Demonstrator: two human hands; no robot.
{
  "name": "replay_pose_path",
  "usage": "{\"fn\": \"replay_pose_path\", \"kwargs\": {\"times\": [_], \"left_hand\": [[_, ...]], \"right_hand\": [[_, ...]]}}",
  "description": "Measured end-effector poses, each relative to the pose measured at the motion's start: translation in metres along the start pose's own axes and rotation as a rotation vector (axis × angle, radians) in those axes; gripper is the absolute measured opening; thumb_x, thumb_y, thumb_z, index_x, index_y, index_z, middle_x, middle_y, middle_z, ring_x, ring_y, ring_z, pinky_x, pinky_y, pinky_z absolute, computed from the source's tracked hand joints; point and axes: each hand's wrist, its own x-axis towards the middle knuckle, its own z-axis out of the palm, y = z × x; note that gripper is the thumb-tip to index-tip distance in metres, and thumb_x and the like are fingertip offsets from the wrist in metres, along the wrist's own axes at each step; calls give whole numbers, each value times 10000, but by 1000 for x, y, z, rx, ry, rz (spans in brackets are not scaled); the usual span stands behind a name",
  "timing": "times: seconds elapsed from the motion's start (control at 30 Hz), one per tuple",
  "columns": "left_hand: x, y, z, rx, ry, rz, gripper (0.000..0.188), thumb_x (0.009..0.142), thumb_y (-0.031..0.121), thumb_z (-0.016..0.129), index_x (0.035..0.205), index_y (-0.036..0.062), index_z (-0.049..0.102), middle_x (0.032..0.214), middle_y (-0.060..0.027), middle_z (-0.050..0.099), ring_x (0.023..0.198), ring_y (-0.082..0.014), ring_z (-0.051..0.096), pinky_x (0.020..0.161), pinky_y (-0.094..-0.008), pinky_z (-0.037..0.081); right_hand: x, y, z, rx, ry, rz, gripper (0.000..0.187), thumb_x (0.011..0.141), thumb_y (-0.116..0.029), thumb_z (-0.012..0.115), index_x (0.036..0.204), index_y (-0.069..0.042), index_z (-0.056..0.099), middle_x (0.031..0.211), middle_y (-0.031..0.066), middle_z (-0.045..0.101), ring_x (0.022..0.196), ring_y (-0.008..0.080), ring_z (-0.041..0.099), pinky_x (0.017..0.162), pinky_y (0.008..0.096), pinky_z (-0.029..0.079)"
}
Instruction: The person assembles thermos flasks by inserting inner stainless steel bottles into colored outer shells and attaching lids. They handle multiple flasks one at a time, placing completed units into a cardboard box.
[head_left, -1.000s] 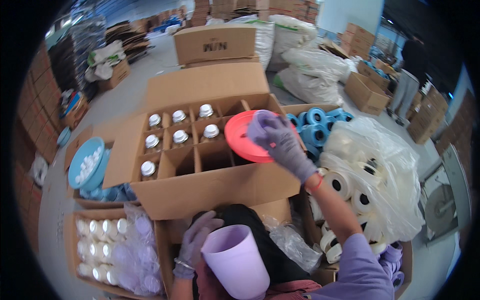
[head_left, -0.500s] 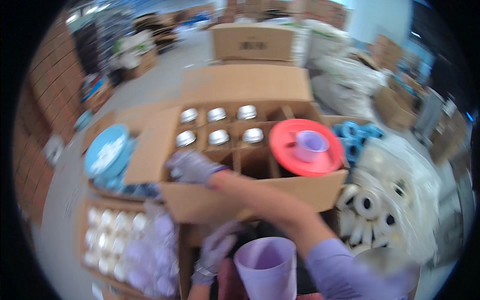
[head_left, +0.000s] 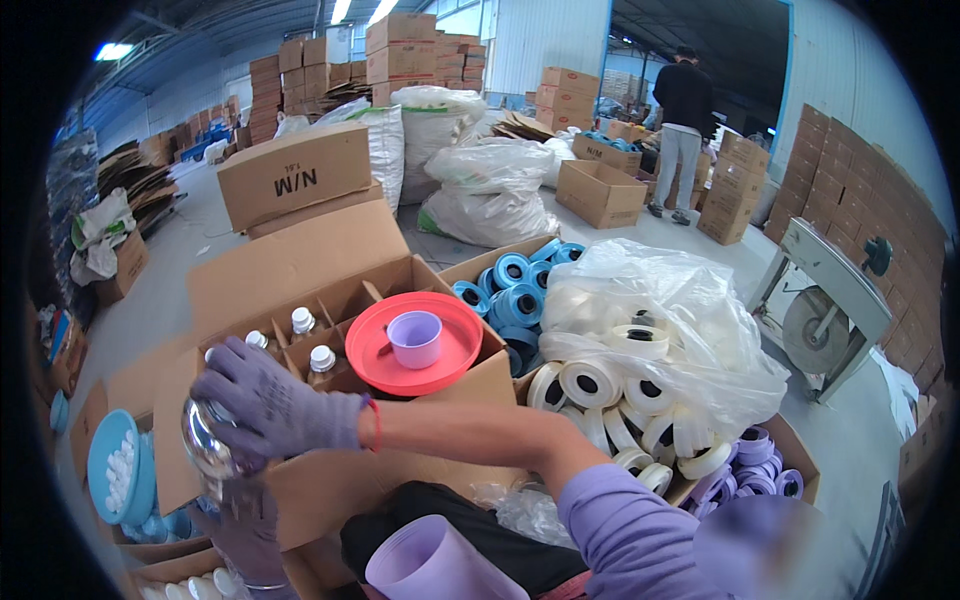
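My right hand point(head_left: 275, 405), in a grey-purple glove, is closed over the upper part of a mirror-silver, rounded flask liner point(head_left: 205, 440). Just beneath it, my left hand point(head_left: 245, 525), gloved alike, has its fingers around the liner's narrower lower end, partly in shadow. Both hands are at the near left corner of an open divided carton point(head_left: 400, 470). Capped bottles point(head_left: 303, 322) stand in several of its compartments. A red round tray point(head_left: 440, 365) rests on the carton's right part, with a small lilac cup point(head_left: 415, 338) on it.
A lilac bucket point(head_left: 440, 565) stands close to me. At left are a blue basin point(head_left: 110, 465) with white pieces and a box of white-topped items point(head_left: 190, 585). Blue rings point(head_left: 515, 300), white rings point(head_left: 590, 385) and purple rings point(head_left: 755, 465) fill boxes at right. A person point(head_left: 682, 130) stands farther back.
The view has swung to the right. My right hand has come up from the carton's near left compartment with the silver flask liner. My left hand has risen from beside the bucket to the liner.
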Motion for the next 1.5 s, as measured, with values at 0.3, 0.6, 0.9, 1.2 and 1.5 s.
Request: {"fn": "replay_pose_path", "kwargs": {"times": [0.3, 0.6, 0.9, 1.2, 1.5], "left_hand": [[23, -15, 21, 393, 12, 124, 715, 995, 412, 547, 1551, 107, 216, 1548, -105, 299, 1331, -262, 436, 1169, -428, 317], [-61, -91, 50, 1234, 228, 115, 612, 946, 413, 581, 1439, 116, 374, 1422, -109, 435, 1267, -279, 499, 1117, -459, 358], [-186, -141, -13, 2298, -193, -6, 525, 896, 413, 616, 1328, 126, 532, 1297, -113, 570, 1203, -297, 563, 1065, -489, 400], [-274, -78, -44, 2557, -124, 169, 493, 855, 409, 654, 1261, 131, 636, 1224, -118, 658, 1176, -311, 594, 1036, -510, 422], [-227, -102, -31, 2252, 141, 469, 595, 842, 391, 708, 1349, 119, 555, 1337, -124, 579, 1273, -318, 513, 1089, -493, 377]], "right_hand": [[-124, -77, -69, 153, -192, 36, 539, 899, -266, 625, 1365, -51, 460, 1315, 183, 440, 1208, 407, 445, 1073, 484, 360], [-291, -193, -101, 595, -117, 702, 544, 999, -229, 536, 1466, -12, 361, 1481, 211, 359, 1415, 366, 309, 1178, 475, 238], [-349, -278, -52, 487, -175, 479, 884, 938, -707, 364, 1490, -16, 366, 1509, 263, 315, 1362, 442, 360, 1120, 541, 278], [-142, -193, -84, 907, -207, 252, 1030, 674, -476, 871, 1439, 29, 401, 1427, 224, 428, 1347, 384, 416, 1145, 507, 300], [-99, -194, -95, 814, -353, 326, 854, 666, -278, 866, 1385, -13, 490, 1270, 167, 552, 1200, 333, 517, 1022, 410, 423]]}}
